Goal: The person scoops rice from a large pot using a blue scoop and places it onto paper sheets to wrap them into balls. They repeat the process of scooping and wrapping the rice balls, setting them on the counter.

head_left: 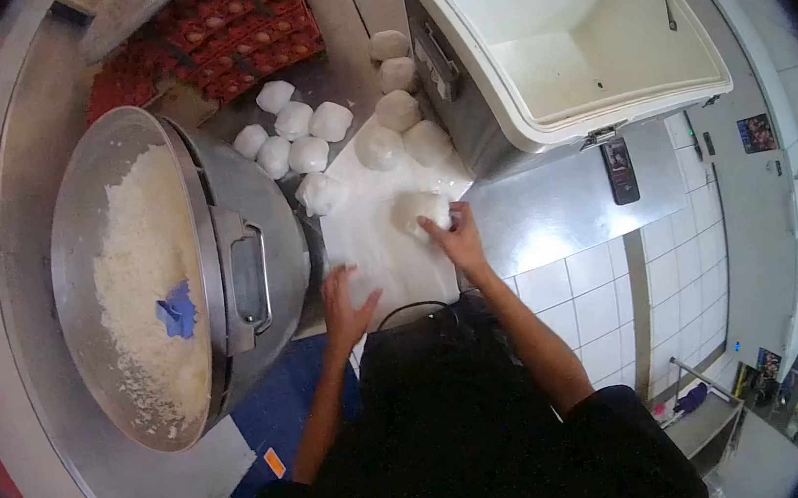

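My right hand (462, 242) grips the near side of a white, rounded bundle (425, 212), which looks wrapped in thin plastic. The bundle is on a stack of white sheets (383, 261) on the metal counter. My left hand (344, 304) is at the left near edge of the sheets, empty, with its fingers apart. Beyond my right hand, several similar bundles (398, 111) sit in a row against the cooler's side. Another group of smaller-looking white bundles (294, 120) lies farther back to the left, with one bundle (316, 193) at the sheets' left edge.
At left stands a big metal pot (274, 234) of white crumbly material (140, 269) with a blue scoop-like piece (177, 311) in it. An open white cooler (528, 126) is at right, a phone (620, 171) beside it. Red egg trays (243, 45) are stacked behind.
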Available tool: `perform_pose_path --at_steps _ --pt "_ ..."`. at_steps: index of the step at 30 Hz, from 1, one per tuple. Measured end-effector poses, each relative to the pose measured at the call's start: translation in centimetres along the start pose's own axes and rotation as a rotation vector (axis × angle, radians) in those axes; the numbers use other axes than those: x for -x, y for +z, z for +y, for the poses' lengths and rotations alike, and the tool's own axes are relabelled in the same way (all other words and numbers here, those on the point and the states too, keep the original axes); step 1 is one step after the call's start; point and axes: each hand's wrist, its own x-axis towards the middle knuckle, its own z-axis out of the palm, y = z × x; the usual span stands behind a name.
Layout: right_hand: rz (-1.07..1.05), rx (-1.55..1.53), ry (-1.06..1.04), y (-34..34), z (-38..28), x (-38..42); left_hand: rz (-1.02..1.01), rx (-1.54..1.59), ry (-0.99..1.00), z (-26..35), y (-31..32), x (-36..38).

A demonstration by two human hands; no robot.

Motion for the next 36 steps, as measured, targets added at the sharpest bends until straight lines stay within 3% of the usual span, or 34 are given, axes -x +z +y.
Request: perform_pose_path --at_steps 1,3,4,5,6,7,8,9,10,11,13,16,19,20,22,23,25,27,29,30,32,33,35,36 --pt "-0.003 -0.018 0.001 0.1 0.1 -0.6 -0.037 -0.155 0.048 -1.1 -0.1 1.6" --pt "0.098 0.291 -0.263 -1.4 0.7 -1.6 -0.066 -0.262 0.192 -2.0 0.7 2.5" --pt "0.202 0.508 -0.406 -1.7 4.5 -3.6 -0.083 -0.157 0.143 -1.3 1.3 2.8" --pt "0.238 0.661 -0.362 -2.1 5.5 -3.5 -0.082 -0.105 0.092 0.2 0.9 2.3" --pt "0.177 0.473 -0.354 -1.9 1.6 -1.1 -0.27 -0.278 -0.072 -3.2 3.1 3.1" --pt "0.075 0.096 -0.328 -1.8 -2.1 2.0 -0.487 -0.475 -0.2 -6.3 5.0 3.8" --pt "0.225 0.151 -0.493 -1.7 4.6 -0.4 -0.165 -0.49 -0.026 -5.0 3.9 5.2" --pt "0.178 0.29 -0.465 -2.5 3.4 1.0 -0.21 -0.4 -0.027 -3.4 2.3 4.5" --pt "0.246 0.458 -0.567 -2.9 5.1 1.2 -0.165 -0.352 -0.003 -3.8 2.3 4.2" --pt "0.267 0.459 -0.58 -3.1 5.9 2.1 -0.138 -0.292 0.011 -4.1 2.4 4.2" --pt "0.2 0.326 -0.406 -3.8 3.3 5.4 -0.13 -0.364 0.089 -4.3 1.7 4.1" --pt "0.22 0.09 -0.404 -4.2 4.1 7.2 -0.056 -0.225 0.188 -5.3 0.4 4.9" --pt "0.127 0.032 -0.468 -3.5 -1.9 8.8 -0.135 -0.138 0.234 -8.9 0.4 6.5" --pt "0.067 0.02 -0.441 -2.8 -5.0 9.3 -0.123 -0.109 0.332 -13.5 2.2 6.1" --pt "-0.048 -0.041 -0.605 -0.1 -12.9 10.8 -0.085 -0.121 0.513 -14.7 4.2 8.9" --pt "-0.103 -0.076 -0.677 1.9 -17.9 13.3 -0.063 -0.21 0.617 -13.0 1.2 7.6" --pt "-0.342 0.027 -0.825 5.2 -24.7 17.2 -0.172 0.053 0.267 -8.6 -3.6 8.8" --pt "-0.455 0.067 -0.892 9.7 -30.6 21.4 -0.199 -0.002 0.297 -10.2 -2.5 8.0" --pt "-0.673 0.73 -1.129 14.6 -34.2 25.4 -0.233 -0.059 0.31 -11.5 -1.9 8.8" --pt "-0.679 0.732 -1.134 17.1 -34.2 25.4 -0.259 -0.049 0.305 -11.9 -2.0 9.0" --pt "-0.77 1.163 -1.381 22.2 -32.3 24.1 -0.286 0.109 0.317 -12.9 -1.2 8.9" --pt "-0.779 1.175 -1.412 24.5 -30.7 23.5 -0.252 0.106 0.317 -13.2 -1.7 9.1" --pt "-0.673 1.71 -1.064 28.6 -27.9 21.6 -0.224 -0.071 0.372 -12.9 -2.1 8.8" --pt "-0.683 1.742 -1.056 29.7 -27.0 21.0 -0.19 0.151 0.393 -13.6 -1.6 9.2"
